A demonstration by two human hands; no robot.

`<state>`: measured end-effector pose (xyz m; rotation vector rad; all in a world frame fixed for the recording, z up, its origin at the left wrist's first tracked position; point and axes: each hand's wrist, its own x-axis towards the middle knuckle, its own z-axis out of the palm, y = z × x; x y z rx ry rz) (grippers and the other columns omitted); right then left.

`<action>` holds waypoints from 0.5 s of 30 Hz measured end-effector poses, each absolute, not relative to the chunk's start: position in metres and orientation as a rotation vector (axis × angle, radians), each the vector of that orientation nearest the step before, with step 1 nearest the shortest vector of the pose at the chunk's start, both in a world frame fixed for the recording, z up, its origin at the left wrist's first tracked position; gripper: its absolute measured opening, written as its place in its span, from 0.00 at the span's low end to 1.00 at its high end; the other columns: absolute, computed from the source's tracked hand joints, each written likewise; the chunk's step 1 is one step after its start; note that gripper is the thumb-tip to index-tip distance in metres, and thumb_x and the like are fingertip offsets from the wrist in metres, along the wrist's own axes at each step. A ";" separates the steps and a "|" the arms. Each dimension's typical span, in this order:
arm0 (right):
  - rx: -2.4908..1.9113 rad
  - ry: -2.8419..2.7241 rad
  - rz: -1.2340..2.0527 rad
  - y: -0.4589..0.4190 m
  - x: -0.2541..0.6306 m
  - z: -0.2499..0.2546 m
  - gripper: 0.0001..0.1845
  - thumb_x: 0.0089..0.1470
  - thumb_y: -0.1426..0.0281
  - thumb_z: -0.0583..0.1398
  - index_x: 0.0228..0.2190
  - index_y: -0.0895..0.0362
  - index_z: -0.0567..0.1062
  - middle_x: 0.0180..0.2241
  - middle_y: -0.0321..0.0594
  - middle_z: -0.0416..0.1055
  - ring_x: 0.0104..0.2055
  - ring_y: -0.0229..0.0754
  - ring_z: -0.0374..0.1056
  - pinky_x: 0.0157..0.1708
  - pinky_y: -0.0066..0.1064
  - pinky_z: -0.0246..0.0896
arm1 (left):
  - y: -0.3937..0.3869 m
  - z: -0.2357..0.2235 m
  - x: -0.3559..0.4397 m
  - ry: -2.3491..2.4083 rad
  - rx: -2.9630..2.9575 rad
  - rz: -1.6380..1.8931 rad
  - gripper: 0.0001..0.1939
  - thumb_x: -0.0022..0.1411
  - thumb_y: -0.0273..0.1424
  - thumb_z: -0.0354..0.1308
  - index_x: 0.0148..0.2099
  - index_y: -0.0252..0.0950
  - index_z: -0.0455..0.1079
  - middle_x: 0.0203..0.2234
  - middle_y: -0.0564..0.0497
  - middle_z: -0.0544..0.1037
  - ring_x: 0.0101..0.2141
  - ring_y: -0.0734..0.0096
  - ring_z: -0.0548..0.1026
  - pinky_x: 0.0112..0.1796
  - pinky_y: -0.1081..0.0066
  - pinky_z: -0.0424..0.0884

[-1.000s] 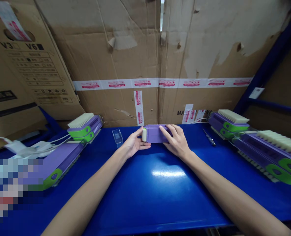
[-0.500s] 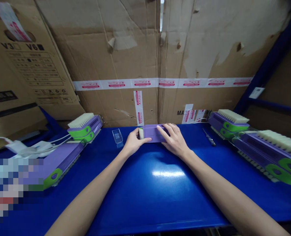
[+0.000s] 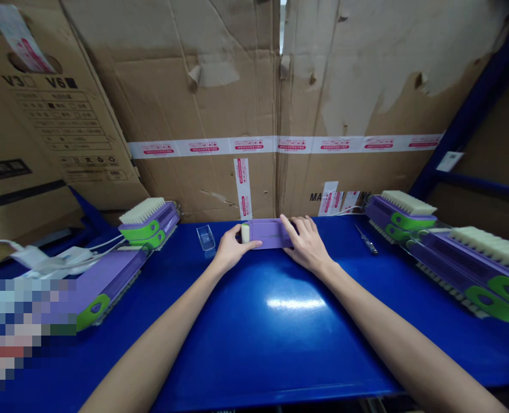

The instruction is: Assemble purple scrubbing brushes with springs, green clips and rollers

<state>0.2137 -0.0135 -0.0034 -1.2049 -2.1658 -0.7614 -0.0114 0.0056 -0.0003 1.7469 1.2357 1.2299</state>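
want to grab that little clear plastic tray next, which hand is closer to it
Left. The left hand grips the purple block's left end, just right of the clear plastic tray. The right hand rests on the block's far end, farther away.

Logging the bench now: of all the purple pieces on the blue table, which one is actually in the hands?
The small purple block at the back centre, gripped by the left hand and right hand. The long purple brush units at both sides lie untouched.
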 end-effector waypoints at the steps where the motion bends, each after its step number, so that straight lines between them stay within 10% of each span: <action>1: -1.184 -2.170 -0.765 -0.013 0.214 -0.004 0.39 0.49 0.69 0.60 0.60 0.63 0.54 0.49 0.55 0.62 0.52 0.55 0.56 0.55 0.50 0.49 | 0.006 -0.001 -0.012 1.240 1.748 1.228 0.26 0.40 0.38 0.70 0.43 0.33 0.70 0.38 0.44 0.78 0.39 0.60 0.76 0.42 0.61 0.71; 15: -1.239 -2.182 -0.718 -0.016 0.212 -0.004 0.38 0.47 0.71 0.62 0.58 0.65 0.58 0.50 0.58 0.62 0.51 0.57 0.56 0.50 0.45 0.56 | 0.008 -0.005 -0.012 1.130 1.703 1.212 0.27 0.40 0.36 0.70 0.43 0.33 0.68 0.40 0.43 0.78 0.40 0.60 0.76 0.43 0.60 0.71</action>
